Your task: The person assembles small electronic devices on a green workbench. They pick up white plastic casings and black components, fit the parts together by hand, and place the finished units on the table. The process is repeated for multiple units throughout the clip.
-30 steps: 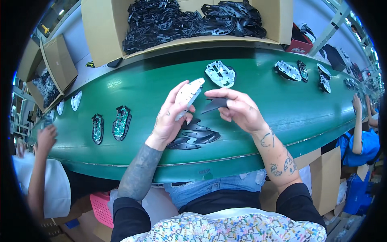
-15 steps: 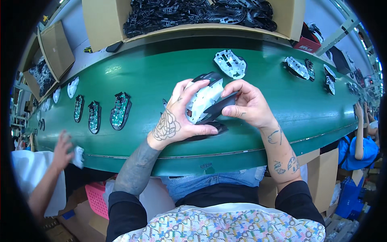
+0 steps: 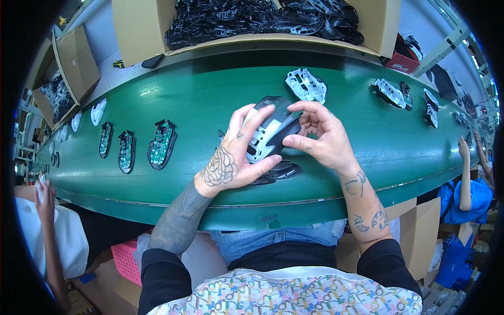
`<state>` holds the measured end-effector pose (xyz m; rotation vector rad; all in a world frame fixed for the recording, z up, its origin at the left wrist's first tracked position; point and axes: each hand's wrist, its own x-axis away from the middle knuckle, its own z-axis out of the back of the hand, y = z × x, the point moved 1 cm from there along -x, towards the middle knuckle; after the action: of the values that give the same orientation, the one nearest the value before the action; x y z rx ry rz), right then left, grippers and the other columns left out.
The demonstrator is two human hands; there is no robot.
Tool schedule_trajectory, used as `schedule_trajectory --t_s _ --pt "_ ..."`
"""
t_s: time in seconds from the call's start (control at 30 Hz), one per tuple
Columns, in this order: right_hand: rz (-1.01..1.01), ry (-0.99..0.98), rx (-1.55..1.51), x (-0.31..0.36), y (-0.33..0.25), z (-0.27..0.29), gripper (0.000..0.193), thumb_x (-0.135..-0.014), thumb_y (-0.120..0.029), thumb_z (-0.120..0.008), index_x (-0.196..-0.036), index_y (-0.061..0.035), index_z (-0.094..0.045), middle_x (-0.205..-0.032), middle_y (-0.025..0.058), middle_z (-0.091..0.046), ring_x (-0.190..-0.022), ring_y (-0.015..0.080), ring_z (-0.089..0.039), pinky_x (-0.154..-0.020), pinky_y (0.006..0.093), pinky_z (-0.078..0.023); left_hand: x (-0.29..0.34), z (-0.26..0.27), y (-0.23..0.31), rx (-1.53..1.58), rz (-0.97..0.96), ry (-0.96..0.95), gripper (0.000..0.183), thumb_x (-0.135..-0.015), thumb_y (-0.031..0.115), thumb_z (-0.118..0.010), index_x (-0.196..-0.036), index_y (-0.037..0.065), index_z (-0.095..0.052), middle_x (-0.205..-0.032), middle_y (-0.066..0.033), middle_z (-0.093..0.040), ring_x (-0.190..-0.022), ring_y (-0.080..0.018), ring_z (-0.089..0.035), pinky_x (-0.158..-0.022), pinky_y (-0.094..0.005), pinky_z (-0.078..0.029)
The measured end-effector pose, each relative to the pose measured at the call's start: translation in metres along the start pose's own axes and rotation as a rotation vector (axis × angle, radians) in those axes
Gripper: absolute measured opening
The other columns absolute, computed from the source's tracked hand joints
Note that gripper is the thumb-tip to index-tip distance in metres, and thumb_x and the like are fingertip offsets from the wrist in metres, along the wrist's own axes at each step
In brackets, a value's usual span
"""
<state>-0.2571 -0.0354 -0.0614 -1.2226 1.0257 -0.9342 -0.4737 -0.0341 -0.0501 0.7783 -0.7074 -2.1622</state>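
My left hand (image 3: 233,157) and my right hand (image 3: 321,137) both grip one computer mouse shell (image 3: 273,126), a white inner frame with a black top cover, held just above the green conveyor belt (image 3: 199,105). My left fingers wrap its left side and underside. My right thumb and fingers press the black cover from the right. Under my hands a few black cover pieces (image 3: 283,170) lie on the belt. A white mouse frame (image 3: 306,85) lies on the belt just beyond my right hand.
Mouse bases with green circuit boards (image 3: 161,144) ride the belt at left, white and black parts (image 3: 389,92) at right. A cardboard box of black plastic parts (image 3: 262,18) stands behind the belt. A person's arm (image 3: 50,220) at lower left, another person (image 3: 470,184) at right.
My hands have brought the white frame and black cover together and lifted them off the black pieces. The boards on the belt have drifted to the right. The person at left pulled their hand back.
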Motion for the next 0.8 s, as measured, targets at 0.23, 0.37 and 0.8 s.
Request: schedule_trajectory --t_s 0.23,0.37,0.8 --pt "0.027 -0.008 -0.474 -0.003 0.007 0.004 0.067 -0.079 -0.002 -0.076 -0.138 -0.0019 -0.044 -0.112 0.0076 -0.058 -0.098 0.0129 -0.06 -0.085 0.025 -0.052 0.006 -0.005 -0.007 0.676 0.157 0.072 0.096 -0.071 0.008 -0.08 -0.147 -0.001 -0.022 -0.137 -0.0192 -0.042 -0.129 -0.0264 -0.044 -0.106 -0.0382 -0.039" --pt "-0.069 -0.247 -0.532 -0.004 -0.002 0.011 0.081 -0.074 -0.001 -0.08 -0.143 0.0002 -0.038 -0.133 0.0142 -0.052 -0.119 0.0202 -0.053 -0.1 0.0341 -0.046 0.01 -0.004 -0.004 0.738 0.144 -0.013 0.098 -0.068 0.006 -0.082 -0.146 0.0 -0.023 -0.141 -0.0159 -0.038 -0.13 -0.0251 -0.043 -0.106 -0.0371 -0.039" --pt "0.087 -0.211 -0.315 -0.004 0.002 0.019 0.078 -0.064 -0.007 -0.087 -0.132 0.004 -0.051 -0.126 0.0154 -0.059 -0.116 0.0219 -0.058 -0.105 0.0363 -0.043 0.011 0.001 0.0 0.704 0.201 -0.086 0.096 -0.066 0.003 -0.081 -0.145 -0.002 -0.027 -0.138 -0.0154 -0.044 -0.127 -0.0251 -0.047 -0.106 -0.038 -0.041"
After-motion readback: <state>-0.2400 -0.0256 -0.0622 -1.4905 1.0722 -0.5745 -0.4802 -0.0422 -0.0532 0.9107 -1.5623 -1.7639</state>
